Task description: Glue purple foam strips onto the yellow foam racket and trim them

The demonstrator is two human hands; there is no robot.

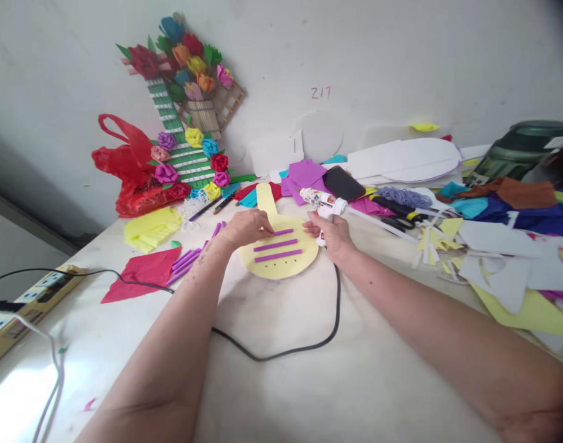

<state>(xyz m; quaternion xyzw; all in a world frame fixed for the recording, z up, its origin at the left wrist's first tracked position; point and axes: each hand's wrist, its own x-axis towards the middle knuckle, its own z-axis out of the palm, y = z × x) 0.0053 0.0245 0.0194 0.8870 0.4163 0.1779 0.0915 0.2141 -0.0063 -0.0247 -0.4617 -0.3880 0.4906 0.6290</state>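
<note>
A round yellow paper piece (281, 270) with a narrow neck lies flat on the table. Two purple paper sticks (278, 255) rest across it, one below the other, above a row of dots. My left hand (250, 227) pinches the left end of a third purple stick (285, 232), which lies over the upper part of the yellow piece. In my right hand (331, 232) is a white glue gun (326, 209), its nozzle pointing up and left and a glue stick coming out of its back. Several more purple sticks (184, 266) lie left of my left forearm.
The glue gun's black cord (281, 357) loops across the table towards a power strip (36, 301) at left. Paper scraps (503, 246), scissors (401, 215) and a phone (344, 183) crowd the right and back. A paper-flower decoration (189, 154) leans on the wall beside a red bag (128, 163).
</note>
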